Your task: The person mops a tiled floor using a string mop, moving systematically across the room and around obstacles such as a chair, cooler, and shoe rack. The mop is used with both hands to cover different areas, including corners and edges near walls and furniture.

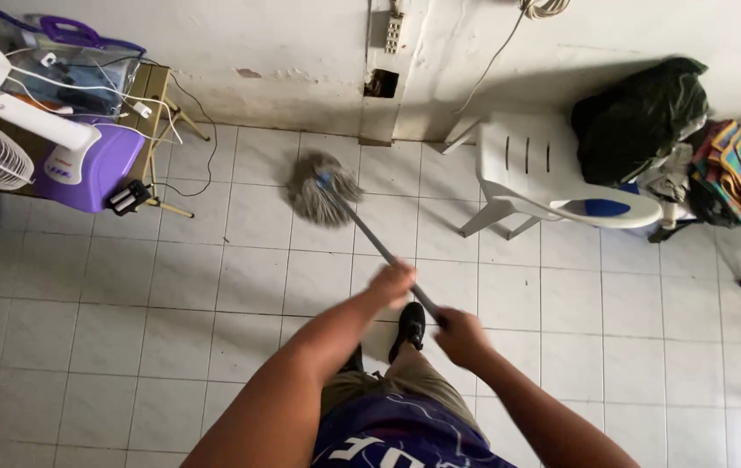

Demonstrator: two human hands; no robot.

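Two hands on one mop handle [379,245], a grey shaft running diagonally from the person up and left to the mop head [322,189]. Mop head: grey-brown strings, splayed flat on the white tiled floor [128,347], near the foot of the wall [301,61] and just below a small hole in the plaster. Left hand [392,283] wrapped shut around the shaft higher along it, toward the head; right hand [462,336] closed around the near end of the shaft, lower and closer to the body. Both slightly blurred. One black shoe [409,328] planted on the tiles between the forearms, beneath the handle. Right of the mop head, a white plastic chair [531,173] stands against the wall, well apart from the strings. Beyond it, a dark bag [639,117] heaped up and a striped multicoloured cloth [728,169] draped beside. Left side of the room: a purple and white fan base [84,165] with its white grille at the frame edge, cables trailing over a small stand, a clear bag with purple handles [71,52] behind.
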